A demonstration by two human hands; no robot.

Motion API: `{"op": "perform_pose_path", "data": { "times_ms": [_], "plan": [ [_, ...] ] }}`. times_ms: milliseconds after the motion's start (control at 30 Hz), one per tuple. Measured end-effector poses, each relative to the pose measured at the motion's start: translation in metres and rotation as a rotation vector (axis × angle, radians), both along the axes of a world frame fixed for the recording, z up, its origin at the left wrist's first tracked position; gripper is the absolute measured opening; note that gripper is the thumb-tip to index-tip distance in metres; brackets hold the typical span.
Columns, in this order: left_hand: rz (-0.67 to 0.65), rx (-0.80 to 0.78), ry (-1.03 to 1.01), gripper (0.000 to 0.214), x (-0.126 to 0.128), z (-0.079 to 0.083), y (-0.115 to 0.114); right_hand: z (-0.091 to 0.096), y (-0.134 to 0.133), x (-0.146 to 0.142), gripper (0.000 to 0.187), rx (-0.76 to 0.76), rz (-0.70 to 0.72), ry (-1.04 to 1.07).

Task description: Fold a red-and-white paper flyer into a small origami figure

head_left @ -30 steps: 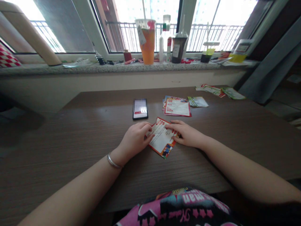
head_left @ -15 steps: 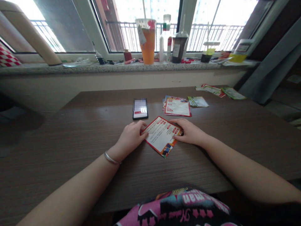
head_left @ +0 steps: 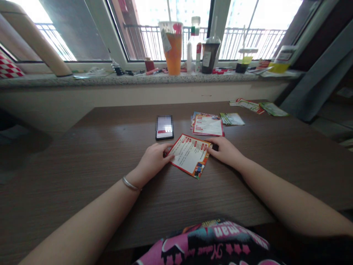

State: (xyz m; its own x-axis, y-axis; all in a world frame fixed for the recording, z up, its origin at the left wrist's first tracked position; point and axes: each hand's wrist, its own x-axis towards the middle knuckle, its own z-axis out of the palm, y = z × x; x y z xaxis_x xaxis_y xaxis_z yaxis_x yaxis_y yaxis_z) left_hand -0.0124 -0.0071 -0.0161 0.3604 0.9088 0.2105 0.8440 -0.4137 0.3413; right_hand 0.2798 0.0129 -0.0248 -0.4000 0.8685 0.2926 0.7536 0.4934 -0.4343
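A red-bordered leaflet (head_left: 189, 154) is held just above the brown table (head_left: 82, 165), tilted. My left hand (head_left: 153, 162) pinches its left edge with curled fingers; a silver bangle is on that wrist. My right hand (head_left: 226, 151) grips its right edge, fingers closed under the paper. A dark phone (head_left: 164, 128) with a lit screen lies just beyond the leaflet. A stack of similar leaflets (head_left: 207, 125) lies to the right of the phone.
More leaflets lie further right, as a small green pile (head_left: 232, 118) and a spread near the table's far right (head_left: 257, 106). The stone window sill (head_left: 82, 79) carries an orange drink cup (head_left: 173, 48), a dark drink cup (head_left: 209, 55), bottles and small items.
The leaflet has been unfolded or spread wider and moved slightly away from me. Both hands slid apart to its left and right edges.
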Motion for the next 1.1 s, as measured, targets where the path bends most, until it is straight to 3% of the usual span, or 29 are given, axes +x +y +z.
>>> {"op": "perform_pose_path", "data": {
  "times_ms": [233, 633, 867, 1100],
  "plan": [
    [0.004, -0.024, 0.008, 0.042, -0.002, 0.001, 0.002, 0.002, 0.004, 0.004, 0.01, -0.055, -0.108, 0.01],
    [-0.013, -0.117, 0.008, 0.02, -0.012, 0.001, 0.008, 0.005, 0.006, 0.012, 0.013, -0.247, -0.067, 0.077],
    [-0.125, -0.016, 0.096, 0.012, -0.019, -0.001, 0.012, -0.001, 0.011, 0.021, 0.01, -0.103, 0.135, 0.007],
    [-0.255, 0.052, 0.099, 0.017, -0.02, -0.001, 0.014, -0.003, 0.012, 0.024, 0.016, -0.107, 0.248, 0.062]
  ]
}}
